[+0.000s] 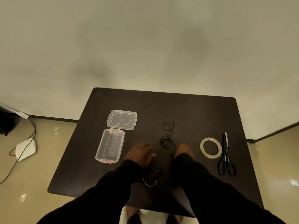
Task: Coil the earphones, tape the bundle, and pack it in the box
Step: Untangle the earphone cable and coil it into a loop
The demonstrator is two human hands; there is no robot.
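The black earphones point(166, 140) lie uncoiled in loose loops at the table's middle, the plug end far at the back. Their earbuds point(156, 171) rest near me between my wrists. My left hand point(140, 153) lies flat on the table, left of the cable, holding nothing. My right hand point(183, 150) rests palm down just right of the loops; the cable runs past its left edge and I see no grip on it. The clear plastic box point(99, 147) stands open at the left, its lid point(122, 120) lying behind it. A roll of clear tape point(203, 150) lies flat at the right.
Black scissors point(226, 156) lie beside the tape, near the right edge of the dark table point(186, 110). A wall stands close behind the table. On the floor to the left lie a cable and a white object point(25, 148).
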